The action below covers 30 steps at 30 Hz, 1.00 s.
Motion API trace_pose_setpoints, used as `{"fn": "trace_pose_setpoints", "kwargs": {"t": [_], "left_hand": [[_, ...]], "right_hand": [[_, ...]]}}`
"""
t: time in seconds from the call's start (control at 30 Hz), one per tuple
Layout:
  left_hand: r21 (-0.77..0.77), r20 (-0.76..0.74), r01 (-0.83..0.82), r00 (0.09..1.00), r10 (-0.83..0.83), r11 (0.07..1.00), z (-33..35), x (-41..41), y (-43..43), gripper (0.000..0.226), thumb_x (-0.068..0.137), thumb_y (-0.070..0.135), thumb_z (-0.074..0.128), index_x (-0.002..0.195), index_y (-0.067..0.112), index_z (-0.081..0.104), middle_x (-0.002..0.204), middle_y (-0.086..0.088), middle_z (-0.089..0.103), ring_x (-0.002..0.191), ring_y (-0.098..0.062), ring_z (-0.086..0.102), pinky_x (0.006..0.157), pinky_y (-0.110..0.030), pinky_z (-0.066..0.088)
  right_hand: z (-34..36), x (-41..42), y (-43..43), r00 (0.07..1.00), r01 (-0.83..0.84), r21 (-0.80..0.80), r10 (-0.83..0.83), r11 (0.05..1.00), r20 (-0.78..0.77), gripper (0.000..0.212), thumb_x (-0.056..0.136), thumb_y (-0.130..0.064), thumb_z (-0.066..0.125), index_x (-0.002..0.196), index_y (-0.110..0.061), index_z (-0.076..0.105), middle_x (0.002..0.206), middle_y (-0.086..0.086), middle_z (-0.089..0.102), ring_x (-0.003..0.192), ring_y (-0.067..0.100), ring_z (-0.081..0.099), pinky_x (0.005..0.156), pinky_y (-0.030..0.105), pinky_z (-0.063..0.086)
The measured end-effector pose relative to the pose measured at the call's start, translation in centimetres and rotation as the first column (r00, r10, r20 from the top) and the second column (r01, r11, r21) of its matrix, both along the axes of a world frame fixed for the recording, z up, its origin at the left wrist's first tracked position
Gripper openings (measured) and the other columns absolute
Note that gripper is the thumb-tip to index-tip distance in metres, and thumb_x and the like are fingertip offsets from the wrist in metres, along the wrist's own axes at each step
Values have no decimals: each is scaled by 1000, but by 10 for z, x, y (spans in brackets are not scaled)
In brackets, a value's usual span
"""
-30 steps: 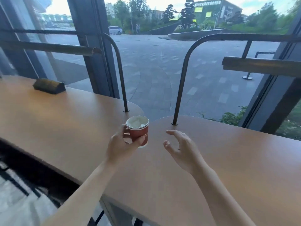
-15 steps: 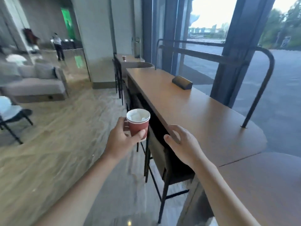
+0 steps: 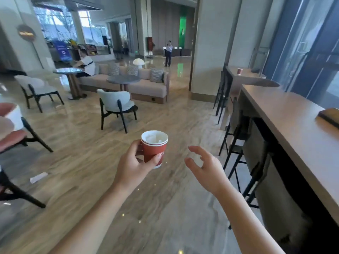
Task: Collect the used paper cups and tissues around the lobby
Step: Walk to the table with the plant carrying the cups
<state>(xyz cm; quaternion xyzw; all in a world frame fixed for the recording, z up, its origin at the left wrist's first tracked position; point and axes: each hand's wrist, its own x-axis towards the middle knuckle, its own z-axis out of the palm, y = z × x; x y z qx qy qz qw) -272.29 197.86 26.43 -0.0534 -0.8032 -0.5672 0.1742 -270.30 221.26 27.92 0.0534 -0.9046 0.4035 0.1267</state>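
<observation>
My left hand (image 3: 133, 165) grips a red paper cup (image 3: 154, 147) with a white rim, held upright over the floor; crumpled white tissue fills its inside. To the right of the cup my right hand (image 3: 206, 168) hovers with loosely curled fingers, holding nothing. A second red paper cup (image 3: 239, 71) stands on the far counter (image 3: 245, 75) at the back right. A white scrap of paper (image 3: 38, 177) lies on the floor at the left.
A long wooden counter (image 3: 286, 116) with a dark box (image 3: 329, 116) runs along the windows on the right, bar stools (image 3: 236, 142) beneath it. White chairs (image 3: 116, 105), round tables, a sofa (image 3: 143, 83) and two people stand across the marble floor.
The view has swung left from the window counter to the lobby. My left hand keeps hold of the cup; my right hand has left the counter edge and now hovers over the floor.
</observation>
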Motion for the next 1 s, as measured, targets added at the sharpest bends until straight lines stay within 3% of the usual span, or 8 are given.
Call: {"fn": "trace_pose_setpoints", "kwargs": {"t": [0.27,0.37,0.5,0.57,0.63,0.77,0.9,1.0], "left_hand": [[20,56,-399,916,398,917,-18,52,-100,55,61,60,80,108,36,63,106,17,75,100,-5,72,89,-44,60],[13,70,-554,831,552,832,-19,95,-128,60,63,58,82,116,40,61,111,16,76,103,-7,73,93,-46,59],[7,69,-731,681,729,682,-19,169,-156,55,63,58,81,112,46,59,108,24,74,99,-3,73,90,-41,60],[13,89,-796,603,792,605,-20,208,-165,54,63,57,82,112,46,60,107,20,76,98,-8,74,91,-46,60],[13,87,-854,518,851,519,-19,244,-173,54,61,57,82,109,47,61,104,18,76,94,-10,74,88,-46,61],[51,50,-920,392,919,389,-7,307,-183,52,58,54,83,105,54,61,97,26,74,86,-4,74,79,-28,60],[46,36,-958,283,958,282,8,362,-194,48,73,29,91,112,38,64,97,27,73,90,1,71,75,-19,55],[59,23,-969,244,970,242,13,390,-205,55,66,44,86,117,34,65,102,19,75,95,-4,71,76,-23,57]], "right_hand": [[-4,-52,-129,898,-439,18,439,898,15,44,91,-40,64,133,-27,58,133,-12,62,124,14,56,99,28,43],[-8,-51,-176,801,-598,14,598,801,31,44,91,-40,65,133,-28,58,132,-13,62,123,15,56,94,25,41],[-19,-21,-238,625,-780,-7,779,626,37,43,91,-39,65,132,-28,59,130,-11,64,120,16,57,99,30,44],[-27,6,-264,519,-853,-30,853,521,51,44,89,-43,63,132,-30,58,131,-12,63,122,13,57,102,30,44],[-29,32,-288,422,-905,-42,905,424,54,46,88,-46,62,132,-32,57,133,-12,61,124,12,55,104,30,43],[-17,78,-335,282,-958,-56,959,282,12,45,91,-44,62,134,-30,56,135,-11,59,127,9,51,104,29,41],[-4,124,-372,161,-984,-84,987,159,-23,47,93,-45,60,137,-30,54,137,-16,57,128,6,49,106,31,41],[-1,149,-393,112,-991,-71,993,110,-31,50,93,-46,59,140,-29,52,139,-17,55,131,3,46,110,32,38]]}}
